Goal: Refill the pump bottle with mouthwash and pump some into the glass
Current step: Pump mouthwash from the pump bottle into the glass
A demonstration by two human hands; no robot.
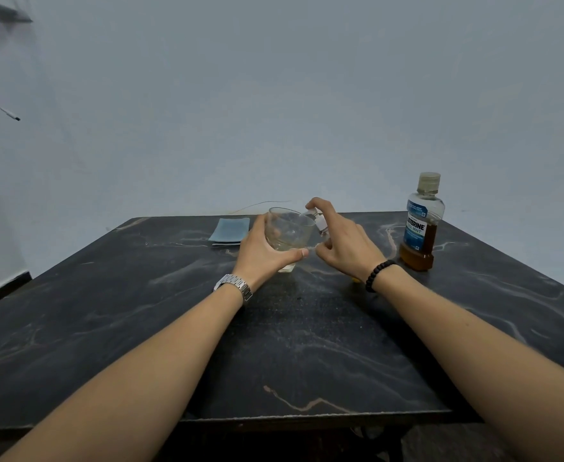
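Clear glass (287,233); matt dark marbled table (174,328).

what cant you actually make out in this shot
- Pump bottle body: head view, hidden behind the right hand; its fill level cannot be read.
- Liquid in the glass: the left hand covers the lower part.
- Small print on the mouthwash bottle: too small.
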